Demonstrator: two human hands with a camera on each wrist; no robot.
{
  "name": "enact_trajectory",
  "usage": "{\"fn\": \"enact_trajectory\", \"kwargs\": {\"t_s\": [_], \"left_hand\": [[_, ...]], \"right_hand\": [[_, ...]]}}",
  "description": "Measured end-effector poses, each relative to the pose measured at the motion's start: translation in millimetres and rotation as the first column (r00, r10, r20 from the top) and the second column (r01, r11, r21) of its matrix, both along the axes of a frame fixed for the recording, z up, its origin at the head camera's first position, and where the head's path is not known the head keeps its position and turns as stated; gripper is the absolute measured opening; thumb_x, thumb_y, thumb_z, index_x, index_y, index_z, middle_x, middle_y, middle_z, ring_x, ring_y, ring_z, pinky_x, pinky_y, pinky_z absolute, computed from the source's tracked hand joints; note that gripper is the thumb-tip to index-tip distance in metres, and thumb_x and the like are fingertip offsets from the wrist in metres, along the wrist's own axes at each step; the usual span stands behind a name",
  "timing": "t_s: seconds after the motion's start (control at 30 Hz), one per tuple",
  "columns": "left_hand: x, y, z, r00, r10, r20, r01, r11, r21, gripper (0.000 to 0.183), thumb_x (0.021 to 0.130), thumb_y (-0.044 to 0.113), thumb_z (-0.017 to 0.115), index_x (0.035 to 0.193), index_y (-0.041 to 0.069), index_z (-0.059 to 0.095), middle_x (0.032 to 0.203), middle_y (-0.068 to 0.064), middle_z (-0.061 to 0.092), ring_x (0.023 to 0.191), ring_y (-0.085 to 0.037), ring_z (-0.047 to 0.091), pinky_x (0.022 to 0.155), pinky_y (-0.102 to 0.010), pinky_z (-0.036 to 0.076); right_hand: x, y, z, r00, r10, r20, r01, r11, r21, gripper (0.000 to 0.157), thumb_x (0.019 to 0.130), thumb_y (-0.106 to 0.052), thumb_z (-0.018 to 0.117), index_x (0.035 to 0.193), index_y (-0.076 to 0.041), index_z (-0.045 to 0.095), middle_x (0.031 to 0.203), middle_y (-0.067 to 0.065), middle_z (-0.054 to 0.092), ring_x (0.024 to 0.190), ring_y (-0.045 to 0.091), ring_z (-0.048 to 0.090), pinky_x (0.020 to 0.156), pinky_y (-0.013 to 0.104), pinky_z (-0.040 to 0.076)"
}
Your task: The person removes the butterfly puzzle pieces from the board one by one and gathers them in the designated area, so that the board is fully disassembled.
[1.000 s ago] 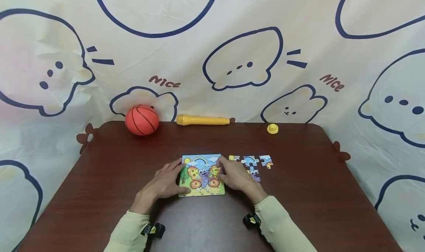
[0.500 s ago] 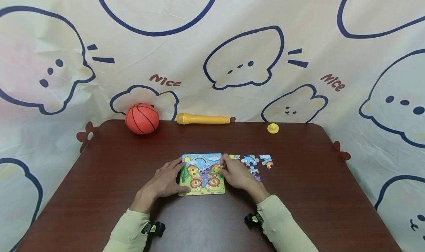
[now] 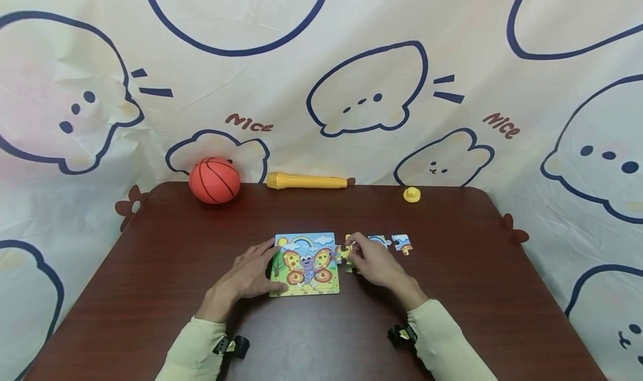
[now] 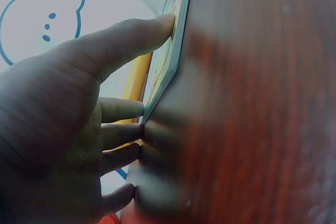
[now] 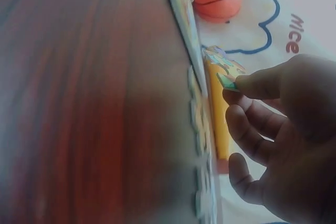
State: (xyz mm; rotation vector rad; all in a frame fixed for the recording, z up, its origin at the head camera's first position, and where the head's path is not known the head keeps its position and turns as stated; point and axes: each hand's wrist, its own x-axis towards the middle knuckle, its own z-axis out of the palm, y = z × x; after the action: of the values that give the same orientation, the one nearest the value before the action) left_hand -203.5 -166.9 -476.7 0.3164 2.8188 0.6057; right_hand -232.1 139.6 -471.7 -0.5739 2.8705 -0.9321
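At ctr, L hand (image 3: pixel 247 276): fingers straight, touching puzzle board (image 3: pixel 307 266).
R hand (image 3: pixel 375 263), ctr-right: pinches piece (image 5: pixel 226 65).
Grip: piece prob. light, stiff; hold edges.

The left hand (image 4: pixel 47 114) rested its thumb on a thin board (image 4: pixel 164 59); its index fingertip touched the board's edge. A brown table (image 4: pixel 257 98) spread rightward; printed cloth (image 4: pixel 100 9) showed behind.

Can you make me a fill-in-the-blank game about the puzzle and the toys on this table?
The left grip touches a board showing a winged insect called a ____.
The ____ grip pinches a puzzle piece.
The long yellow toy lies between the toy duck and the round ____.

Missing words: butterfly; right; ball.
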Motion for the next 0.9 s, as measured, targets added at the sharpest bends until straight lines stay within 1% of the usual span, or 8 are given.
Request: {"fn": "enact_trajectory", "kwargs": {"t_s": [0.23,0.33,0.47,0.57,0.73,0.8,0.9], "left_hand": [[1.2,0,-0.2,1.0,0.0,0.004,0.0,1.0,-0.001,0.098,0.069,0.058,0.078,0.148,0.013,0.04,0.16,-0.009,0.027,0.142,-0.035,0.028,0.11,-0.065,0.025],[0.8,0,-0.2,1.0,0.003,0.004,-0.003,1.0,0.0,0.098,0.069,0.058,0.078,0.148,0.014,0.04,0.16,-0.008,0.027,0.142,-0.034,0.028,0.11,-0.065,0.025],[0.0,1,-0.7,1.0,0.002,0.007,-0.002,1.0,0.003,0.098,0.069,0.058,0.078,0.148,0.015,0.04,0.16,-0.008,0.026,0.142,-0.034,0.028,0.111,-0.064,0.025],[-0.3,0,-0.5,1.0,-0.004,0.005,0.004,1.0,0.005,0.099,0.069,0.058,0.078,0.148,0.014,0.04,0.16,-0.009,0.026,0.142,-0.035,0.028,0.11,-0.065,0.026],[-1.0,0,0.0,1.0,-0.006,0.006,0.006,1.0,0.004,0.099,0.069,0.059,0.078,0.148,0.014,0.04,0.16,-0.009,0.026,0.141,-0.035,0.028,0.11,-0.064,0.026],[-1.2,0,-0.1,1.0,-0.004,0.008,0.004,1.0,0.002,0.099,0.069,0.058,0.078,0.148,0.014,0.04,0.16,-0.008,0.026,0.141,-0.034,0.028,0.11,-0.064,0.026],[-1.1,0,-0.2,1.0,0.0,0.01,0.0,1.0,0.001,0.099,0.069,0.058,0.079,0.148,0.015,0.04,0.16,-0.008,0.026,0.142,-0.034,0.028,0.111,-0.064,0.026]], "right_hand": [[-0.6,19,-2.3,0.999,-0.029,-0.015,0.029,1.0,-0.007,0.02,0.094,-0.016,0.062,0.113,-0.019,0.058,0.077,-0.007,0.056,0.061,0.008,0.049,0.056,0.024,0.041],[-0.6,30,-1.6,0.999,-0.047,-0.004,0.047,0.998,-0.032,0.019,0.094,-0.015,0.061,0.112,-0.018,0.059,0.077,-0.005,0.057,0.057,0.009,0.051,0.054,0.026,0.043],[-0.2,44,-0.6,0.998,-0.067,-0.004,0.066,0.997,-0.033,0.02,0.094,-0.015,0.06,0.114,-0.016,0.058,0.078,-0.004,0.058,0.053,0.008,0.052,0.055,0.025,0.044],[-1.2,55,-0.6,0.995,-0.085,-0.047,0.085,0.996,-0.019,0.02,0.093,-0.015,0.06,0.113,-0.016,0.059,0.078,-0.006,0.058,0.058,0.007,0.052,0.059,0.024,0.043],[-1.4,69,-0.6,0.986,-0.12,-0.113,0.118,0.993,-0.026,0.018,0.091,-0.015,0.062,0.108,-0.016,0.061,0.079,-0.006,0.059,0.066,0.008,0.051,0.062,0.024,0.042],[-0.3,74,-0.9,0.985,-0.126,-0.117,0.124,0.992,-0.026,0.017,0.09,-0.015,0.062,0.108,-0.015,0.062,0.08,-0.005,0.059,0.068,0.009,0.052,0.064,0.025,0.042],[2.0,82,-2.2,0.985,-0.141,-0.101,0.14,0.99,-0.018,0.018,0.091,-0.015,0.062,0.109,-0.015,0.061,0.08,-0.005,0.059,0.068,0.009,0.051,0.064,0.025,0.042]]}}
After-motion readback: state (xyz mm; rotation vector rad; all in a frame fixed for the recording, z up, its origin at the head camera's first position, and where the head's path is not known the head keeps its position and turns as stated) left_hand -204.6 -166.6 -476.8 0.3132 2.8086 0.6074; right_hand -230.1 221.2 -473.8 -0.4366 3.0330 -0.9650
